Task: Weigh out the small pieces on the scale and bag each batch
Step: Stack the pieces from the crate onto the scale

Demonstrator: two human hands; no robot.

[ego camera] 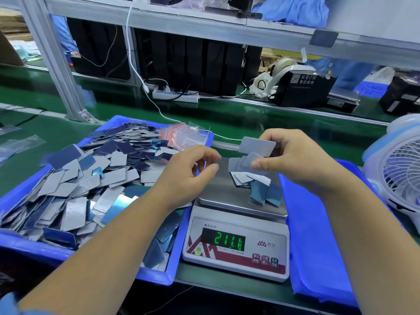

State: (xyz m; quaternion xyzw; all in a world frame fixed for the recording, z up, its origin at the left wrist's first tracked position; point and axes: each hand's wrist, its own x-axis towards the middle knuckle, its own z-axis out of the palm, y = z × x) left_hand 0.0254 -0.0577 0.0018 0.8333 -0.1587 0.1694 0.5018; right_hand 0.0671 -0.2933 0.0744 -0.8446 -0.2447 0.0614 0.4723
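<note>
Both forearms bare, reaching fwd from bottom of frame, converging toward centre. Left hand point(193, 169) raised, palm turned inward to the right, fingers loosely curled, thumb fwd; motion-blurred at fingertips, so can't tell if anything pinched. Right hand point(293, 158) higher and slightly further fwd, back of hand up, wrist bent a little, thumb pointing left, fingers curled round a few grey rectangular pieces point(256, 146), pinched betw thumb and fingers. Hands close, not touching. Blue sleeve cuff point(9, 303) at left elbow, bottom-left corner.
</note>
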